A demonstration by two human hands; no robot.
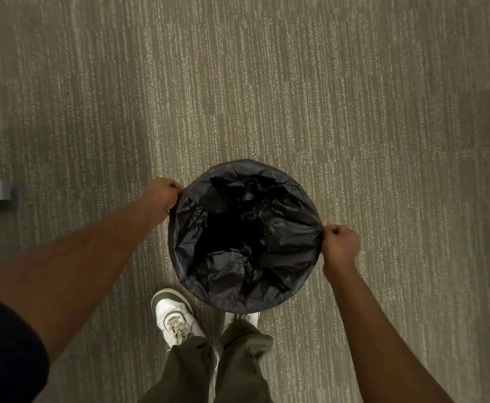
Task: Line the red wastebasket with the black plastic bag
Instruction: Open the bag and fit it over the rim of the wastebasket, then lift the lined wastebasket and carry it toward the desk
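While the black plastic bag [245, 237] is stretched over a round upright bin with its mouth facing straight up at the camera, no red is seen anywhere. The bag's edge is pinched by the left hand [162, 197] at the upper left and by the right hand [339, 247] opposite, both closed tight. It's stood on striped carpet [267, 82], just ahead of white sneakers [174, 315].

Bag [245, 237] apparently inside wastebasket, on carpet [267, 82]

Both arms extended downward; left hand [163, 199] and right hand [339, 245] fisted, apparently pinching.
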